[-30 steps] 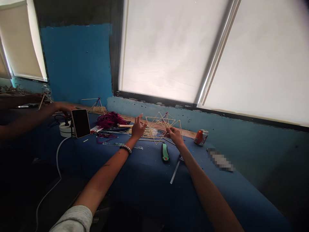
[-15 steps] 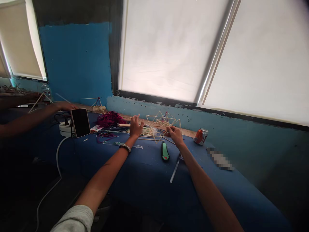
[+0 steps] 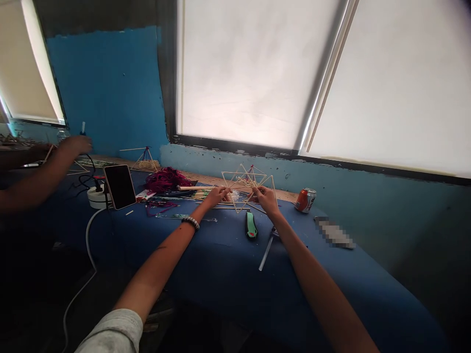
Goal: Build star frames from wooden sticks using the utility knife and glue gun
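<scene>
A frame of thin wooden sticks [image 3: 238, 212] is held up over the blue table [image 3: 221, 260]. My right hand [image 3: 265, 200] pinches it on its right side. At its left side, my left hand [image 3: 218, 195] has its fingers closed on the frame's sticks. Behind the frame stands a small stick structure with a purple tie at its top [image 3: 252, 168]. Loose sticks [image 3: 221, 208] lie under and beside my hands. Just below the frame is a green and black cutter [image 3: 251, 225], and a clear glue stick [image 3: 265, 254] lies to its right.
A soda can [image 3: 305, 200] and a blurred flat item [image 3: 334, 232] are on the right. Purple yarn [image 3: 167, 180], a phone [image 3: 120, 187] and a white power strip [image 3: 99, 197] with a cable are left. A co-worker's hand [image 3: 75, 145] is at far left.
My left hand has come down and right from above the sticks and closed on the frame. My right hand keeps its hold. The co-worker's hand has moved left, away from the phone, and lifted something.
</scene>
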`<state>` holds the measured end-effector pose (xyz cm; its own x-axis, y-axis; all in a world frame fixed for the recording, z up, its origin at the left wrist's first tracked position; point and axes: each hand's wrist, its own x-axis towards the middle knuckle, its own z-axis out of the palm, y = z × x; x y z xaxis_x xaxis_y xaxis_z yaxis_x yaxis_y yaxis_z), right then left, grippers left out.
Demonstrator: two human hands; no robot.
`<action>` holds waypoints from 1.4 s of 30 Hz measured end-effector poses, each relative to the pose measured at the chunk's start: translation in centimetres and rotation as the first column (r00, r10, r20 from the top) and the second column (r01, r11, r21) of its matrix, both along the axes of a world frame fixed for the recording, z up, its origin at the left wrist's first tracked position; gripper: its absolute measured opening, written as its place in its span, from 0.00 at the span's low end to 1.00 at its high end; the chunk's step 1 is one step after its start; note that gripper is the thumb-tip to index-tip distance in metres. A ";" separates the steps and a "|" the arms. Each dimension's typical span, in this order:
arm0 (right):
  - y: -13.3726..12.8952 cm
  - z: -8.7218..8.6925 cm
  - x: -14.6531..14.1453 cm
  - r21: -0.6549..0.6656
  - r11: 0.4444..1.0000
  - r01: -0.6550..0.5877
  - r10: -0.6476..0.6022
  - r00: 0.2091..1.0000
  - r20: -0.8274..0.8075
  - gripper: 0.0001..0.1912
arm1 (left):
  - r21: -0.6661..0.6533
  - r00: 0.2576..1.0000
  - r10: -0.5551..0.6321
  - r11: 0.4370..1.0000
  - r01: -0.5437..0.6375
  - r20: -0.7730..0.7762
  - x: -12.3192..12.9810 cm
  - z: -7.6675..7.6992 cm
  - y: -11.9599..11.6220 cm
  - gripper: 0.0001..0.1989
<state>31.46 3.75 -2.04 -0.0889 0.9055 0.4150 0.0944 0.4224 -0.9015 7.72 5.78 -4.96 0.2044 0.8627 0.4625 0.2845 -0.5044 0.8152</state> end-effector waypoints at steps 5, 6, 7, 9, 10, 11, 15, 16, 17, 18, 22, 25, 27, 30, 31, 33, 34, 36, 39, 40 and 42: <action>-0.3 0.2 0.0 0.029 0.999 -0.030 0.029 0.999 0.033 0.19 | 0.072 0.999 0.047 0.996 -0.046 -0.007 -0.2 0.2 -0.2 0.22; -0.4 0.2 0.0 0.029 0.999 -0.038 0.037 0.999 0.025 0.19 | 0.083 0.999 0.052 0.995 -0.050 -0.013 -0.2 0.3 -0.2 0.22; -0.4 0.2 0.0 0.024 0.999 -0.045 0.045 0.999 0.015 0.19 | 0.091 0.998 0.057 0.994 -0.055 -0.022 -0.2 0.3 -0.3 0.21; -0.4 0.3 0.0 0.008 0.999 -0.053 0.053 0.999 -0.004 0.19 | 0.103 0.997 0.070 0.992 -0.066 -0.040 -0.1 0.5 -0.4 0.21; -0.4 0.3 0.0 0.002 0.999 -0.055 0.055 0.998 -0.009 0.19 | 0.112 0.996 0.079 0.991 -0.074 -0.048 -0.1 0.5 -0.5 0.21; -0.4 0.3 0.0 -0.001 0.999 -0.054 0.054 0.998 -0.011 0.20 | 0.125 0.994 0.091 0.989 -0.083 -0.056 -0.1 0.6 -0.6 0.22; -0.1 0.1 0.0 0.013 0.999 -0.034 0.034 0.999 -0.004 0.23 | 0.216 0.980 0.176 0.964 -0.152 -0.096 -0.2 0.8 -1.0 0.22; 0.0 0.1 -0.1 0.018 0.999 -0.030 0.030 1.000 0.000 0.24 | 0.240 0.974 0.199 0.956 -0.169 -0.105 -0.2 0.9 -1.1 0.22; 0.1 0.0 -0.1 0.023 0.999 -0.027 0.027 1.000 0.005 0.24 | 0.260 0.970 0.216 0.949 -0.181 -0.112 -0.2 1.0 -1.1 0.22; 0.2 0.0 -0.1 0.029 0.999 -0.025 0.024 1.000 0.011 0.25 | 0.271 0.967 0.227 0.944 -0.190 -0.115 -0.2 1.0 -1.2 0.21; 0.4 -0.3 0.1 0.055 0.998 0.000 -0.003 0.999 0.047 0.27 | 0.267 0.966 0.243 0.940 -0.213 -0.086 -0.1 1.2 -1.4 0.21; 0.8 -0.6 0.2 0.096 0.995 0.011 -0.021 0.995 0.100 0.28 | 0.280 0.962 0.268 0.929 -0.242 -0.057 -0.1 1.4 -1.4 0.21; 1.1 -0.9 0.3 0.135 0.991 0.019 -0.037 0.990 0.136 0.29 | 0.279 0.962 0.271 0.927 -0.251 -0.037 -0.2 1.5 -1.4 0.21; 1.7 -1.2 0.4 0.187 0.982 0.034 -0.066 0.983 0.170 0.30 | 0.241 0.970 0.242 0.941 -0.238 0.012 -0.3 1.6 -1.4 0.23; 1.8 -1.3 0.4 0.198 0.979 0.037 -0.073 0.981 0.177 0.30 | 0.222 0.973 0.229 0.947 -0.231 0.036 -0.3 1.6 -1.4 0.24; 1.9 -1.4 0.5 0.210 0.977 0.044 -0.085 0.978 0.189 0.30 | 0.187 0.975 0.204 0.958 -0.217 0.085 -0.4 1.5 -1.3 0.25; 1.9 -1.4 0.5 0.214 0.976 0.046 -0.089 0.977 0.195 0.30 | 0.174 0.975 0.197 0.961 -0.213 0.104 -0.5 1.5 -1.3 0.26; 1.8 -1.4 0.5 0.223 0.974 0.048 -0.095 0.975 0.201 0.29 | 0.160 0.973 0.197 0.964 -0.214 0.120 -0.6 1.5 -1.2 0.26; 1.8 -1.4 0.5 0.244 0.968 0.054 -0.106 0.973 0.205 0.28 | 0.166 0.973 0.204 0.961 -0.220 0.107 -0.5 1.6 -1.2 0.24; 1.8 -1.4 0.5 0.250 0.967 0.058 -0.112 0.972 0.207 0.27 | 0.176 0.975 0.200 0.960 -0.215 0.099 -0.5 1.7 -1.3 0.23; 1.9 -1.4 0.5 0.254 0.965 0.070 -0.128 0.967 0.219 0.25 | 0.199 0.978 0.192 0.959 -0.204 0.074 -0.4 1.7 -1.4 0.22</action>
